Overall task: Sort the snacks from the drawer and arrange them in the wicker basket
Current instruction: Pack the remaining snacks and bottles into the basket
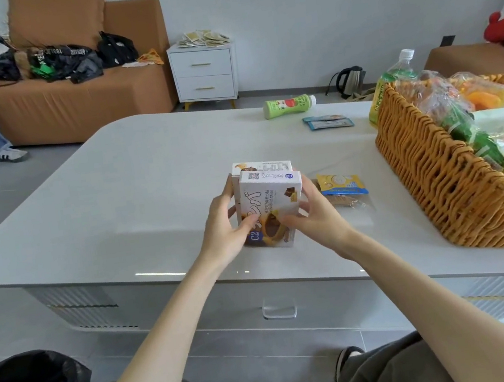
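Front snack box [270, 201]: being gripped upright on the worktop [115, 194] between both hands.
Left hand [226, 226]: being clasped round its left edge.
Right hand [316, 217]: being clasped round its right edge.
Second snack box [260, 167]: being stood just beyond the hands.
Wicker basket [431, 185]: being seen well right of the right hand.

Both forearms bare, stretched forward. Left hand [228, 226] and right hand [316, 219] face each other, fingers curled, clasping snack boxes [269, 196].

Two white snack boxes [270, 201] upright together, snack-filled wicker basket [437, 184] to right
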`<move>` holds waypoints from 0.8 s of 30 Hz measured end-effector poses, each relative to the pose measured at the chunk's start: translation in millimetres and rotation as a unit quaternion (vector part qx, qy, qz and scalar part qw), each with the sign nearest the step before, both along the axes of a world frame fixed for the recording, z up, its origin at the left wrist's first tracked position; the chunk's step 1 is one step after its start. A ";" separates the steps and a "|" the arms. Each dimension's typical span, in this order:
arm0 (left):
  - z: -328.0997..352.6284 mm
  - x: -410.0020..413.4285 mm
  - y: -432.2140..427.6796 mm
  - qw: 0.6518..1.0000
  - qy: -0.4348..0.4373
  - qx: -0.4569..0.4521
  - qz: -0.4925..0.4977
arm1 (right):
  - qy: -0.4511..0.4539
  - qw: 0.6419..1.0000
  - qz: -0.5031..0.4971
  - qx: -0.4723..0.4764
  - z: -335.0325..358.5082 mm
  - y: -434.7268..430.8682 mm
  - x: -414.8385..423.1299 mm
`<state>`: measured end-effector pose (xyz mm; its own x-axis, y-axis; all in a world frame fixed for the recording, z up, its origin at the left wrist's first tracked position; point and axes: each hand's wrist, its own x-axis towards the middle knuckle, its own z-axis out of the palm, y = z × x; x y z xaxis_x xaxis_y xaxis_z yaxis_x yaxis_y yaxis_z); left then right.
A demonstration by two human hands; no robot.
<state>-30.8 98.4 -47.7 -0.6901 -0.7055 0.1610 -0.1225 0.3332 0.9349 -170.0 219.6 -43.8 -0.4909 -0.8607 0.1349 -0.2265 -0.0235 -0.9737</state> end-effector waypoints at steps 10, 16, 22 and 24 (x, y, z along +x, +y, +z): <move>10.3 -9.3 -12.4 0.995 -0.013 0.072 -0.069 | -0.024 0.999 0.018 0.026 -8.2 -1.8 -11.9; 25.6 -16.1 -2.2 0.997 0.011 0.059 -0.056 | -0.008 1.000 -0.007 -0.013 23.1 15.4 -12.7; 68.4 -39.7 40.9 0.992 0.052 0.083 -0.081 | 0.090 0.994 -0.065 -0.016 90.9 65.9 -24.0; 87.9 -54.7 57.2 0.989 0.067 0.083 -0.107 | 0.103 0.991 -0.076 -0.027 116.0 87.8 -32.6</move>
<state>-85.5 155.5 40.2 -0.8070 -0.5698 0.1551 0.0624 0.1788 0.9819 -202.6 307.4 72.2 -0.5723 -0.7670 0.2901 -0.4254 -0.0247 -0.9047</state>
